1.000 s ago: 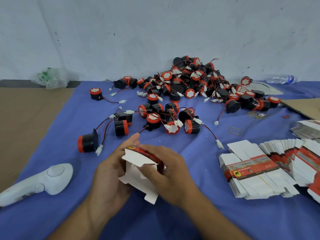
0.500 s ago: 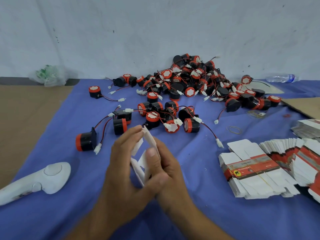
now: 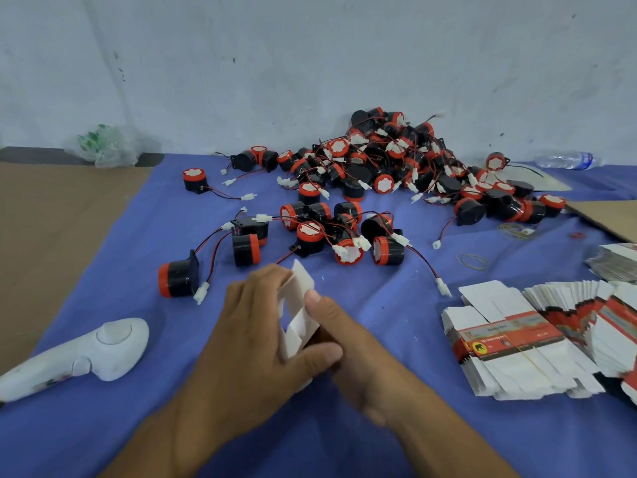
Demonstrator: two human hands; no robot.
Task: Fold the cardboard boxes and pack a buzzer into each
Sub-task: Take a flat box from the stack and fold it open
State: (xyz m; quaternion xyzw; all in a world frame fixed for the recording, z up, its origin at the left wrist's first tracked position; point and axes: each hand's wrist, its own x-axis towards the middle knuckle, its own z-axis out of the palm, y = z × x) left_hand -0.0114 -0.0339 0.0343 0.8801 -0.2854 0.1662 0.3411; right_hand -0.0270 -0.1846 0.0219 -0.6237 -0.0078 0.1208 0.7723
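— Cardboard box point(image 3: 299, 315), part-folded, white inside showing: where is it?
— Near the front of the blue-clothed desk point(image 3: 379, 426), held between both hands. Whether it rests on the cloth or hangs just above it, I cannot tell from here.
— And the grip?
— The left hand point(image 3: 255, 339) wraps it from the left, fingers curled over the top flap and thumb against the lower edge, a grip clamped on the box. The right hand point(image 3: 355, 357) clamps it too, thumb pressed on a white panel.
— The buzzers?
— Red-and-black buzzers point(image 3: 396, 160) lie heaped against the wall, wires tangled, with more scattered nearer. One lone buzzer point(image 3: 177, 279) lies just left of the hands. Banded stacks of flat boxes point(image 3: 510, 343) sit at right, and a white handheld controller point(image 3: 86, 353) at left.
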